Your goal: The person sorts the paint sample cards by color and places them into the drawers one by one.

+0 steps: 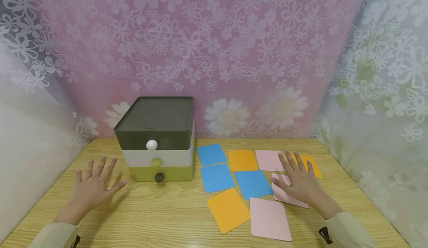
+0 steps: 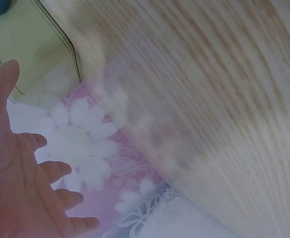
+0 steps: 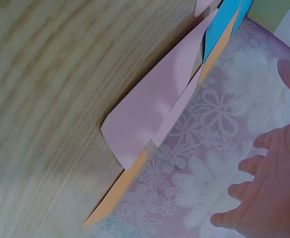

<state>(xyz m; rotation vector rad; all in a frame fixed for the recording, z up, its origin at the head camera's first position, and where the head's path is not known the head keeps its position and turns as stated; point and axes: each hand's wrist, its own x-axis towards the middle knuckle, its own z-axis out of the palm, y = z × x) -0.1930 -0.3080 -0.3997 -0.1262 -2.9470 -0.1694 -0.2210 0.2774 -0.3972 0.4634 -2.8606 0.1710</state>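
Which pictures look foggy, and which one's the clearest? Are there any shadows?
Head view: the clearest, with a soft shadow on the table beside the left hand; left wrist view: pale and foggy, with fuzzy dark patches on the wood; right wrist view: a bit foggy too, the wood grain blurry, though the big pink card has fairly clear edges.

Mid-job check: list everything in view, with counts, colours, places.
Box: 1, dark, white, green, left on table
Knobs: 3, white, green, dark, box front
Blue cards: 3, right of box
Orange cards: 3, scattered among the others
Pink cards: 3, right of blue
Table: 1, light wood, beneath cards
Cloth: count unclear, flowered pink behind, paler sides
Black objects: 2, unclear, at sleeves
Sleeves: 2, beige, on both arms
Left hand: 1, left of box
Right hand: 1, by rightmost cards
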